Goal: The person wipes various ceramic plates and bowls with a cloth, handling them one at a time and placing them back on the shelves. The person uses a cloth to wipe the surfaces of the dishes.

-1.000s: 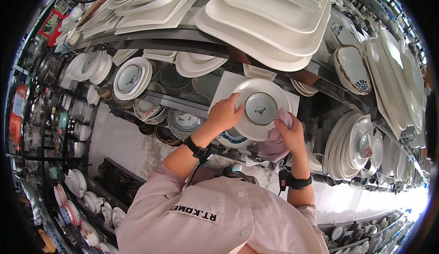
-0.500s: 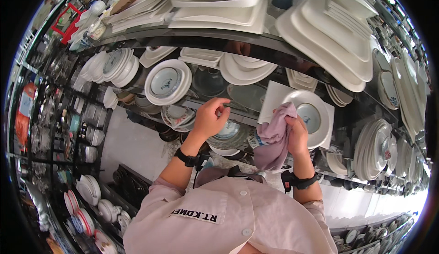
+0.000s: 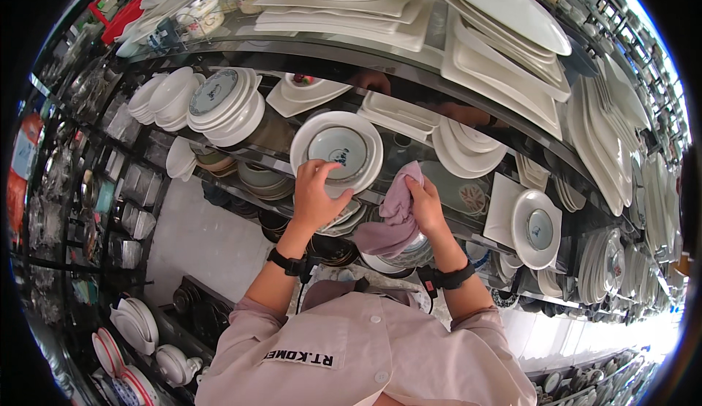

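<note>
My left hand [image 3: 317,197] is over the near rim of a round white plate stack [image 3: 298,141], thumb and fingers apart and nothing in them. Whether it touches the rim I cannot tell. On that stack rests a smaller pale dish [image 3: 340,146] with a blue motif. My right hand [image 3: 429,205] grips a crumpled mauve cloth [image 3: 395,219], which hangs to the right of the stack. Below the cloth, a glassy patterned dish [image 3: 417,252] is partly hidden.
Above, a dark glass shelf [image 3: 322,55] carries stacked white rectangular platters [image 3: 351,29]. To the right, a round plate [image 3: 521,234] leans over a square white plate [image 3: 501,205]. White bowls and plates [image 3: 227,106] stand at the left. A dark rack [image 3: 131,179] lines the far left.
My view has shifted left along the shelf. My right hand has carried the cloth away from the round plate on the square one. My left hand has come to the white plate stack.
</note>
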Demonstrator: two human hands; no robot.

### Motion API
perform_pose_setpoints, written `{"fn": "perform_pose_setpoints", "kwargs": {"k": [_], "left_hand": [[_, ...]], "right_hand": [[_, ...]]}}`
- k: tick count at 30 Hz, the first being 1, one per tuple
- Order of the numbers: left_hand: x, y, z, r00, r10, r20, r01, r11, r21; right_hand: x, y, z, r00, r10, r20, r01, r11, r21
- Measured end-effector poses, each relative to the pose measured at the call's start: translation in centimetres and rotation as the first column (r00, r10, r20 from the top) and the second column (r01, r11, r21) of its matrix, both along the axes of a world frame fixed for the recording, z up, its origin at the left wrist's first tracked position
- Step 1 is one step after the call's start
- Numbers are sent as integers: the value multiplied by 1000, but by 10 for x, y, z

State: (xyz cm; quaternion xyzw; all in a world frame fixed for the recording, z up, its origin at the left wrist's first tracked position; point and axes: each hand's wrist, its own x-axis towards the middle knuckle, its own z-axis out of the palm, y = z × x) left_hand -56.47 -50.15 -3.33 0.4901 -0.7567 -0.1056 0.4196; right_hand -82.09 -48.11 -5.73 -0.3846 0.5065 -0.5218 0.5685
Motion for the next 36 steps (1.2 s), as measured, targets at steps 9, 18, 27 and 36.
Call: {"fn": "perform_pose_setpoints", "kwargs": {"k": [9, 18, 27, 36], "left_hand": [[31, -28, -32, 988, 123, 92, -145, 946, 290], [45, -46, -41, 987, 76, 141, -117, 942, 314], [50, -46, -50, 977, 58, 205, -93, 981, 170], [52, -55, -52, 995, 21, 98, -34, 990, 138]], "right_hand": [[56, -44, -14, 890, 145, -432, -160, 987, 1], [69, -55, -13, 942, 278, -187, -264, 960, 98], [69, -58, -14, 941, 288, -177, -267, 955, 133], [67, -57, -10, 941, 214, 262, -268, 944, 191]]}}
